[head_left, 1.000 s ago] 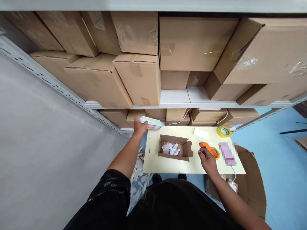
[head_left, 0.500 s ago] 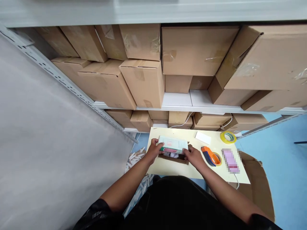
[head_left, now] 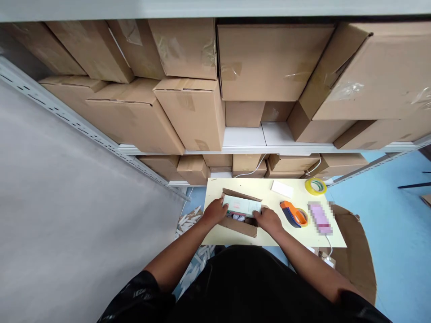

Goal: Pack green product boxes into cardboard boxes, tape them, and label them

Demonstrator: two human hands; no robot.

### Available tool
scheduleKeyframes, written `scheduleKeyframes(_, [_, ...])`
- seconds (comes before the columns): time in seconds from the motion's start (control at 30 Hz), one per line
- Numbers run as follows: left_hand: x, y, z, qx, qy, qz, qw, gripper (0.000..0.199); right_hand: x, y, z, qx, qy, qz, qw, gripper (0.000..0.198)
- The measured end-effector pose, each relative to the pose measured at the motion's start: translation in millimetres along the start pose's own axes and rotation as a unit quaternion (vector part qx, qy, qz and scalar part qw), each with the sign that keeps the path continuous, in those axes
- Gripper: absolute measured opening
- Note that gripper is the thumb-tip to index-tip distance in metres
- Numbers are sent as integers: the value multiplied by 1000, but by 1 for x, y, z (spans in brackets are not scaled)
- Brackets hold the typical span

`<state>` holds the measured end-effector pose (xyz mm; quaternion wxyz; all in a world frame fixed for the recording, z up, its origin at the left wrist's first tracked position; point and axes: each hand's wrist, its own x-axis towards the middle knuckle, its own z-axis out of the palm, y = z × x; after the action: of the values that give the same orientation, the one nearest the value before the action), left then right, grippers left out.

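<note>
A pale green and white box (head_left: 241,205) lies level at the mouth of an open cardboard carton (head_left: 238,226), whose near and far flaps stand outward. My left hand (head_left: 214,211) grips the pale box at its left end, thumb on top. At the other end my right hand (head_left: 268,220) holds it the same way. Under the box's near edge, something white and bundled (head_left: 238,217) shows inside the carton; its kind is hard to make out. The carton rests on a cream tabletop (head_left: 222,235).
Right of the carton are an orange tape dispenser (head_left: 293,214), a yellow tape roll (head_left: 315,186), a white slab (head_left: 282,189) and a blurred pink item (head_left: 320,218). Shelves of cardboard boxes (head_left: 188,112) rise behind. White strips (head_left: 190,222) lie on the floor at left.
The pale box now sits lower and flatter over the carton, still between both hands. The carton's near and far flaps show more widely. The whole view has shifted slightly.
</note>
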<state>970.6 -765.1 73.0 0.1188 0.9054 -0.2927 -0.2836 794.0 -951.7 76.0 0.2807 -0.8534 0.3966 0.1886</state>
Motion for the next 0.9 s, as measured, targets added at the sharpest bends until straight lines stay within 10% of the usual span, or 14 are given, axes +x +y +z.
scheduleKeyframes(0.33, [18, -16, 15, 37, -19, -9, 999, 28, 2, -1, 23, -67, -13, 1, 998, 46])
scheduleKeyframes(0.67, [35, -25, 36, -10, 10, -142, 990, 66, 21, 11, 42, -80, 43, -3, 996, 25])
scheduleKeyframes(0.9, [32, -28, 33, 36, 2, -47, 998, 68, 13, 31, 59, 32, 75, 40, 996, 32])
